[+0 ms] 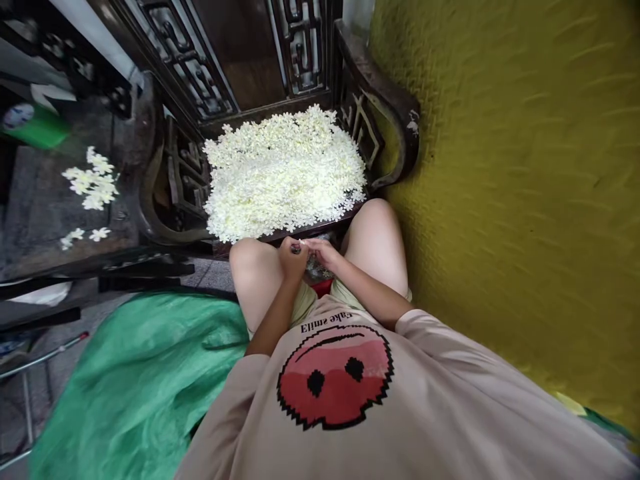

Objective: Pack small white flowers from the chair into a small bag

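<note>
My left hand (293, 259) is closed in a loose fist between my knees, its fingers curled around something dark that I cannot make out. Close beside it, my right hand (325, 253) has its fingertips pinched together, reaching toward the left thumb. A tiny white piece (303, 243) shows where the fingertips of both hands meet; it is too small to tell its kind. Just beyond my hands, a thick heap of small white flowers (285, 177) covers the seat of a dark carved wooden chair (405, 127).
A few white flowers (95, 183) lie on a dark wooden surface (30, 193) at the left, near a green container (43, 127). Green fabric or sheeting (150, 387) bulges beside my left side. A textured yellow wall (510, 200) stands close on the right.
</note>
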Demonstrator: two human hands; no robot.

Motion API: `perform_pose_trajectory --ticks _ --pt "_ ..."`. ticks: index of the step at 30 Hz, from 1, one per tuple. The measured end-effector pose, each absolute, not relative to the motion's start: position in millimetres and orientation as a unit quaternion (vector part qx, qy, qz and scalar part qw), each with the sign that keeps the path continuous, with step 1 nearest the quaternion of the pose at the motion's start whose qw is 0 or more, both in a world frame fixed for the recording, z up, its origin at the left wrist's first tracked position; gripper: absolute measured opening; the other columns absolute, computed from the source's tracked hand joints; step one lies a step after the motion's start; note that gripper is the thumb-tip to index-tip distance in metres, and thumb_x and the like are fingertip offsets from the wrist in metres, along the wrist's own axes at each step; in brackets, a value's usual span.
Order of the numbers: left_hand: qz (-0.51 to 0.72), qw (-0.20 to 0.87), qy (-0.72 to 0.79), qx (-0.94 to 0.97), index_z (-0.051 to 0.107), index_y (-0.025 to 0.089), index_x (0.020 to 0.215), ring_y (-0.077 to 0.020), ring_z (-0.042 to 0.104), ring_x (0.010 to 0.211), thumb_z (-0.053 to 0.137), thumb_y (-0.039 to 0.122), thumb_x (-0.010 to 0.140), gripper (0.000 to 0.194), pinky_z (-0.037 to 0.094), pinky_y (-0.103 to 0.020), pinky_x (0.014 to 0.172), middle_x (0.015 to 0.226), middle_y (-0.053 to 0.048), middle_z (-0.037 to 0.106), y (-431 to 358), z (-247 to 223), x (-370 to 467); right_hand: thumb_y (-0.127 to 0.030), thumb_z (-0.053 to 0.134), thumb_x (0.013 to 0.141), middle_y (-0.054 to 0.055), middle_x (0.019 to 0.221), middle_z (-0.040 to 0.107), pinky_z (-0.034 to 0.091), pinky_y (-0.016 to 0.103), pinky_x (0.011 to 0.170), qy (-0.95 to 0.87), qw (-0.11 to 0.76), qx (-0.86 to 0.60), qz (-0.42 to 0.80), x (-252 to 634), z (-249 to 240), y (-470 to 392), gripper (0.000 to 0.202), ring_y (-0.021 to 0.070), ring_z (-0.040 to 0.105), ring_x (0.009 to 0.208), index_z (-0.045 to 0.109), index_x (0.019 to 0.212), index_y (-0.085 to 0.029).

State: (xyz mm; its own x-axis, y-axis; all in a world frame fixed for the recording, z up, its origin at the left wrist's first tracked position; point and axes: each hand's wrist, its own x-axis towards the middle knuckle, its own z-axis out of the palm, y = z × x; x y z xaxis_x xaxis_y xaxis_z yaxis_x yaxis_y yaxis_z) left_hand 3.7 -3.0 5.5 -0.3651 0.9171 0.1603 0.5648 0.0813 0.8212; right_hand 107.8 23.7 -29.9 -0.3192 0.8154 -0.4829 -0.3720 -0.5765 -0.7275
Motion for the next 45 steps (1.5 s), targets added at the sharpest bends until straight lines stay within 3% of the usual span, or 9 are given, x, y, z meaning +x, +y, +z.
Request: perform_pose_trajectory --ticks 13,26,36,40,45 --pt "0.438 0.207 0.718 0.5 0.042 0.021 0.064 -0.0124 0.05 0.064 0.055 0.018 0.067 0.013 0.04 -0.024 0.065 0.062 0.003 0.052 -5.8 5.7 4.2 -0.036 0.08 0.051 0.001 0.071 0.069 0.034 0.023 0.058 -0.283 0.396 -0.426 0.763 108.5 -30.6 24.9 0.034 0.0078 0.048 0.057 0.073 0.077 -0.016" --pt "0.468 0.264 0.719 0.441 0.046 0.02 0.064 -0.0117 0.05 0.063 0.057 0.017 0.064 0.012 0.04 -0.023 0.063 0.063 0.003 0.053 -5.5 4.4 4.1 -0.04 0.08 0.055 0.005 0.077 0.07 0.043 0.026 0.065 -0.299 0.383 -0.436 0.757 106.7 -33.7 23.6 0.041 0.015 0.06 0.071 0.072 0.087 -0.017" --pt "0.464 0.352 0.71 0.396 0.047 0.02 0.065 -0.0103 0.047 0.058 0.056 0.022 0.067 0.009 0.039 -0.022 0.06 0.061 0.004 0.051 -2.9 3.0 0.9 -0.038 0.079 0.052 0.002 0.076 0.07 0.042 0.024 0.065 -0.33 0.413 -0.447 0.722 107.2 -27.6 26.4 0.037 0.0121 0.058 0.068 0.071 0.081 -0.016" --pt "0.42 0.297 0.721 0.464 0.048 0.021 0.065 -0.0117 0.048 0.06 0.056 0.024 0.068 0.009 0.039 -0.023 0.061 0.062 0.003 0.052 -3.4 4.7 -2.4 -0.038 0.077 0.054 0.003 0.077 0.071 0.043 0.026 0.07 -0.346 0.423 -0.44 0.712 107.4 -25.9 27.6 0.033 0.0142 0.06 0.073 0.069 0.079 -0.017" --pt "0.387 0.234 0.717 0.53 0.044 0.021 0.064 -0.0134 0.049 0.065 0.053 0.022 0.07 0.011 0.039 -0.025 0.066 0.065 0.002 0.052 -2.9 3.5 -3.5 -0.038 0.075 0.054 0.005 0.082 0.071 0.04 0.025 0.064 -0.348 0.403 -0.445 0.72 109.0 -25.7 28.0 0.035 0.0153 0.059 0.074 0.069 0.082 -0.017"
